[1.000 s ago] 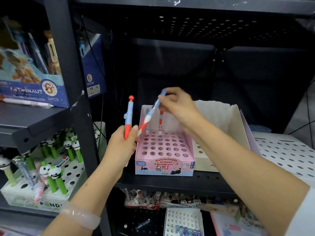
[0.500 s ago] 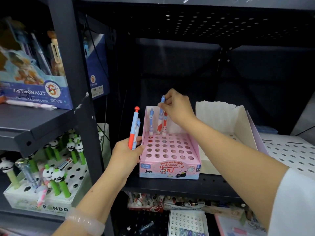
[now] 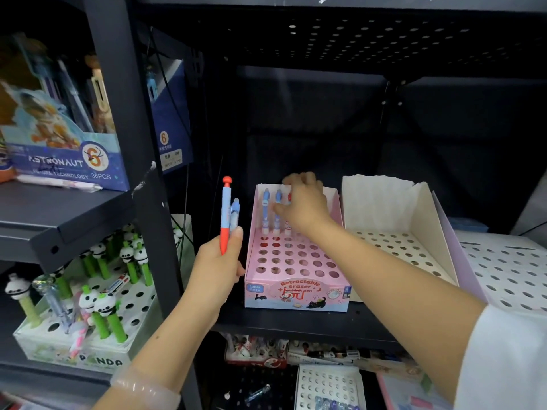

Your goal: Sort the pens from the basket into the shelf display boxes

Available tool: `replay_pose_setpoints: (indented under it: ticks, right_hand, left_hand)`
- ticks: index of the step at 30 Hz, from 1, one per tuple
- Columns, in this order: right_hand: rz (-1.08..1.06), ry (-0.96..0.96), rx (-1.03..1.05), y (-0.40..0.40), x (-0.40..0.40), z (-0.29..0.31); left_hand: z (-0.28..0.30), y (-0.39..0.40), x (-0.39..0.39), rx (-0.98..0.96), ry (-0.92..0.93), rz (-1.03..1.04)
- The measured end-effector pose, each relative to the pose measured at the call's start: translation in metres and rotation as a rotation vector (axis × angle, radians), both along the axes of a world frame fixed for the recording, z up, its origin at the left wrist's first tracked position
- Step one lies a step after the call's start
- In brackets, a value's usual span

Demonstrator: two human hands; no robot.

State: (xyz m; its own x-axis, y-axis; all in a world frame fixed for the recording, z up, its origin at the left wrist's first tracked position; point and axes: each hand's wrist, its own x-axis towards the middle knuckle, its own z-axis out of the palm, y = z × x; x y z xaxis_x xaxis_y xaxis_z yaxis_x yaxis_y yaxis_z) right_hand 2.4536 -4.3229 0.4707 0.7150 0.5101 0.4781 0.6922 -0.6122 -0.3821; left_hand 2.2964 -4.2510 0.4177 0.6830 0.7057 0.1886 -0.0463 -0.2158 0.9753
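A pink display box (image 3: 296,294) with rows of holes stands on the dark shelf. Three pens stand upright in its back row: a blue pen (image 3: 265,214) at the left, a second blue pen (image 3: 277,226) beside it, and a red-topped pen (image 3: 288,229) mostly hidden by fingers. My right hand (image 3: 305,202) reaches over the back row, its thumb and fingers curled round the pens there. My left hand (image 3: 219,267), left of the box, grips two upright pens: a red-and-blue pen (image 3: 226,211) and a pale blue pen (image 3: 235,214). No basket is in view.
An empty white display box (image 3: 426,232) sits right of the pink one, with a white perforated tray (image 3: 509,267) beyond it. A black shelf post (image 3: 142,173) rises at the left. Beyond it are a panda pen box (image 3: 97,359) and an astronaut box (image 3: 65,167). More boxes (image 3: 328,386) lie below.
My right hand brought a blue pen from the air down into the pink box's back row and sank lower over it. My left hand kept its two pens and shifted slightly.
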Motion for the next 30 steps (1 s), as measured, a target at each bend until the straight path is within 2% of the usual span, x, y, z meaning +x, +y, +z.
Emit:
replay_pose_setpoints:
  ticks: [2,4,7,13,17,20,23,27,30]
  right_hand:
    - [0.101,-0.004,0.204,-0.001,-0.016,0.005]
    - [0.361,0.242,0.361,-0.005,-0.033,0.011]
    - [0.638,0.605,0.340,-0.015,-0.052,0.011]
    - [0.675,0.804,0.583,-0.030,-0.049,0.007]
    - [0.609,0.724,0.649,-0.031,-0.044,0.010]
    - [0.449,0.454,0.739,-0.029,-0.033,0.025]
    - [0.338,0.225,0.644,-0.025,-0.021,0.033]
    - [0.288,0.151,0.461,-0.014,-0.016,0.017]
    - [0.259,0.159,0.449,-0.008,-0.013,0.012]
  left_hand:
    - [0.003,-0.002,0.000,0.017,-0.029,-0.003]
    - [0.005,-0.004,0.003,0.039,-0.045,0.001]
    - [0.007,-0.012,0.006,0.053,-0.064,-0.007]
    - [0.009,-0.020,0.005,0.007,-0.101,-0.039]
    - [0.010,-0.018,0.003,-0.011,-0.095,-0.021]
    - [0.010,-0.014,0.002,0.042,-0.097,0.030]
    - [0.005,-0.012,-0.001,0.018,-0.052,-0.029]
    - [-0.003,-0.013,0.000,-0.016,-0.021,-0.108]
    - [-0.003,-0.012,0.000,-0.034,-0.026,-0.100]
